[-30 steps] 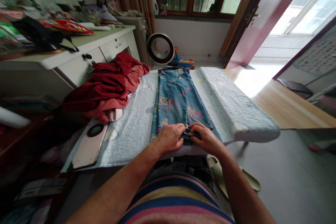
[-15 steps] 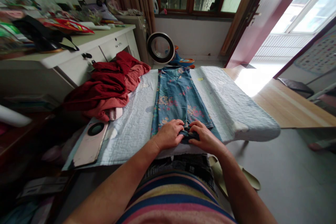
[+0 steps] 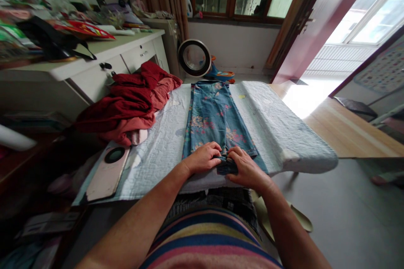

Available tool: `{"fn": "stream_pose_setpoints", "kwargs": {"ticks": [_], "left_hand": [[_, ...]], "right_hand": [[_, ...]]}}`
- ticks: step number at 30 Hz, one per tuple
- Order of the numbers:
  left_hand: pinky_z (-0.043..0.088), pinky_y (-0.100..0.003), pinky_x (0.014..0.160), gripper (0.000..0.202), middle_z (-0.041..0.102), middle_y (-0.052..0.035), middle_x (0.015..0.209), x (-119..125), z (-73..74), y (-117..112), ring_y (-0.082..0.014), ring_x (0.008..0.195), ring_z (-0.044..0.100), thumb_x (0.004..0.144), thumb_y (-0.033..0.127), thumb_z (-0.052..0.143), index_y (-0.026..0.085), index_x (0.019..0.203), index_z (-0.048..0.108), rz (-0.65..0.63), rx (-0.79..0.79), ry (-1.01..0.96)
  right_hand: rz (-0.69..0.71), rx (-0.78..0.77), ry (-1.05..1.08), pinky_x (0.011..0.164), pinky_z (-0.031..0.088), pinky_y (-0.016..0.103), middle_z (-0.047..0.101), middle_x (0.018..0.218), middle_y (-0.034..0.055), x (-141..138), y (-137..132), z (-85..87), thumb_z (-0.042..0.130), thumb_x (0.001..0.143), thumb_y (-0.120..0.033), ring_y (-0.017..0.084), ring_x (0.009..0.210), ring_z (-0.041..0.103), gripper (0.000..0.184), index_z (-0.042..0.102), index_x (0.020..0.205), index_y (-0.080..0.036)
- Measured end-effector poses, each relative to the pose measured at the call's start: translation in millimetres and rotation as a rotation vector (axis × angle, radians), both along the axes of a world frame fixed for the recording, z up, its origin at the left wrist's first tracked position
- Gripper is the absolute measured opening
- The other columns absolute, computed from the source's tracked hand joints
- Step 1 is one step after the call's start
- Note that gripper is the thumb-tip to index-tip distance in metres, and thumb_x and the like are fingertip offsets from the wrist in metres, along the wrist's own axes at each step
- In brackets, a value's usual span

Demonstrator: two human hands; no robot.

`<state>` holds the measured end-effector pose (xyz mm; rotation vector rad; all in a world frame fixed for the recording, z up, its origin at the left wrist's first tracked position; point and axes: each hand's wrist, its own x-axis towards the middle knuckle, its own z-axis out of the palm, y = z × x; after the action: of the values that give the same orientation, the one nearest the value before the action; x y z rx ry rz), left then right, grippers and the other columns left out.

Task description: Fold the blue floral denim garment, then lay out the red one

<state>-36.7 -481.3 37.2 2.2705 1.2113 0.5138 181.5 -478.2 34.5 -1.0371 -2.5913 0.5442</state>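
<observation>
Blue floral jeans lie lengthwise on a pale quilted cover, waistband at the far end and leg hems toward me. My left hand is closed on the near end of the jeans, fingers curled over the hem. Right beside it, my right hand grips the same hem, thumb under and fingers on top. Between the two hands a short stretch of bunched denim shows. The fingertips are partly hidden in the cloth.
Crumpled red cloth lies at the left, with a pink phone nearer me. A cluttered white desk stands beyond it. A round fan-like object is on the far side. At right are a wooden board and slippers on the floor.
My hands stay at the hem. The right fingers have shifted slightly on the denim, and a little more of the cloth below the hem shows. The view has moved very slightly.
</observation>
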Motion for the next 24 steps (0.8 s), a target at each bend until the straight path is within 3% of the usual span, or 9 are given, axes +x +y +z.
{"fn": "stream_pose_setpoints", "kwargs": {"ticks": [3,9,17,24], "left_hand": [[0.044,-0.030,0.098,0.013,0.061,-0.0071,0.112,0.5,-0.9,0.1,-0.0193,0.106,0.058,0.087,0.024,0.059,0.016,0.086,0.070,0.002,0.007,0.002],[0.044,-0.030,0.097,0.013,0.061,-0.0065,0.109,3.5,-0.1,-0.6,-0.0189,0.104,0.057,0.088,0.025,0.058,0.016,0.085,0.068,0.014,0.044,0.039],[0.045,-0.032,0.095,0.015,0.061,-0.0073,0.107,10.9,6.1,-7.5,-0.0203,0.100,0.056,0.087,0.028,0.058,0.016,0.091,0.066,0.038,0.127,0.163],[0.048,-0.034,0.092,0.018,0.058,-0.0080,0.107,18.0,4.2,-15.2,-0.0222,0.100,0.053,0.084,0.026,0.058,0.016,0.097,0.063,0.097,0.207,0.239]], "right_hand": [[-0.019,0.010,-0.036,0.094,0.043,0.039,0.052,0.113,0.0080,-2.2,-2.0,2.6,0.074,0.066,-0.025,0.025,0.104,0.051,0.040,0.053,0.100,-0.021],[-0.065,0.029,-0.045,0.091,0.043,0.035,0.055,0.105,0.0061,-6.6,-0.5,3.2,0.065,0.070,-0.018,0.022,0.098,0.053,0.026,0.056,0.094,-0.019],[-0.046,0.016,0.009,0.086,0.043,0.032,0.059,0.096,0.0042,-4.8,8.6,3.5,0.066,0.075,-0.016,0.020,0.094,0.056,0.010,0.062,0.084,-0.019],[-0.022,-0.038,0.044,0.091,0.043,0.034,0.061,0.100,0.0046,-2.2,16.7,-0.6,0.066,0.080,-0.016,0.020,0.098,0.056,0.004,0.065,0.081,-0.019]]}}
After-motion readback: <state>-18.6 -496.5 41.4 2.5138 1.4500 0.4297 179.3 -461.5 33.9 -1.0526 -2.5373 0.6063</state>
